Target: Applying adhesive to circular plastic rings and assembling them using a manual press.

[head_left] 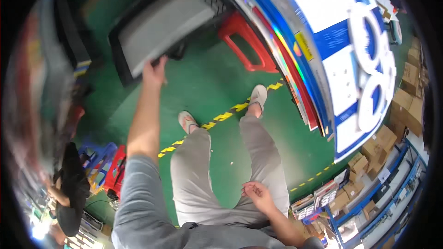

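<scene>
My left hand [155, 71] reaches far forward, its fingers closed at the near edge of a large flat grey panel with a black rim [166, 20]. The panel lies tilted above the floor, and a dark part shows under its near edge, too unclear to name. My right hand [258, 194] rests close to my right thigh, fingers curled in, with nothing visible in them.
A red plastic stool [249, 41] stands right of the panel. Upright printed boards [323, 64] crowd the right side. Yellow-black tape [224, 116] crosses the green floor. Cardboard boxes [408, 106] and shelving line the far right. A person [71, 193] is at lower left near coloured stools [115, 170].
</scene>
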The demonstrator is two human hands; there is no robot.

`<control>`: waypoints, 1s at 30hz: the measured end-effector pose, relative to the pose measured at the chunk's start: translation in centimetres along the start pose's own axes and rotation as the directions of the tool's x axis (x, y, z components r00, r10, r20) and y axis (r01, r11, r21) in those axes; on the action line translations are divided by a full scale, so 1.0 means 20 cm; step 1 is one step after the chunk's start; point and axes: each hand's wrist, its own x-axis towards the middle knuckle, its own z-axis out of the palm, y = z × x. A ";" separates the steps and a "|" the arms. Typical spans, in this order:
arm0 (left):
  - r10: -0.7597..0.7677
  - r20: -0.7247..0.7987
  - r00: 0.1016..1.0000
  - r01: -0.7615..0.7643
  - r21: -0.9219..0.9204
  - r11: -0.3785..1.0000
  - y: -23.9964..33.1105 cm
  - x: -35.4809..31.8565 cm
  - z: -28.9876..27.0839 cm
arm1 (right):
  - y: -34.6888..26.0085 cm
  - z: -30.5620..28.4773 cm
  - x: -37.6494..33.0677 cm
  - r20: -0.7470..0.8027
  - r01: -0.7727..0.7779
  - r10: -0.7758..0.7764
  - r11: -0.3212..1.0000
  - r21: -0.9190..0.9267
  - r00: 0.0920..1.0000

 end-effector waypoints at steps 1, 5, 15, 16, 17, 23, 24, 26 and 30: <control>-0.268 -0.092 0.959 0.146 -0.650 0.746 -0.07 -0.23 0.06 | -0.06 -0.02 -0.05 -0.036 0.016 -0.018 0.999 -0.049 0.999; -0.478 -0.199 0.856 0.137 -0.803 0.580 0.23 -1.02 -0.78 | -0.20 0.17 -0.09 0.076 0.113 -0.104 0.985 -0.129 0.992; -0.669 -0.390 0.632 0.427 -0.546 0.721 0.71 -2.65 -0.87 | -0.63 0.43 -0.08 0.081 0.280 -0.275 0.835 -0.474 0.958; -0.625 -0.375 0.685 0.461 -0.442 0.770 0.75 -2.66 -0.85 | -0.60 0.44 -0.07 0.086 0.238 -0.229 0.809 -0.538 0.970; -0.584 -0.355 0.730 0.483 -0.337 0.808 0.79 -2.69 -0.81 | -0.56 0.46 -0.06 0.088 0.192 -0.175 0.775 -0.602 0.981; -0.740 -0.170 0.651 0.745 -0.045 0.666 0.95 -2.44 -0.59 | -0.32 0.30 -0.21 -0.032 0.016 -0.021 0.991 -0.129 0.999; -0.749 -0.126 0.650 0.754 -0.021 0.657 0.92 -2.37 -0.61 | -0.27 0.26 -0.22 -0.052 -0.029 0.023 0.993 -0.115 0.998; -0.835 -0.187 0.518 0.842 0.282 0.459 0.92 -2.14 -0.58 | -0.15 0.18 -0.23 -0.166 -0.139 0.121 0.985 -0.100 0.979; -0.286 -0.338 0.897 0.442 0.692 0.571 0.73 -1.47 -0.58 | 0.18 0.02 -0.23 -0.359 -0.295 0.283 0.955 0.024 0.889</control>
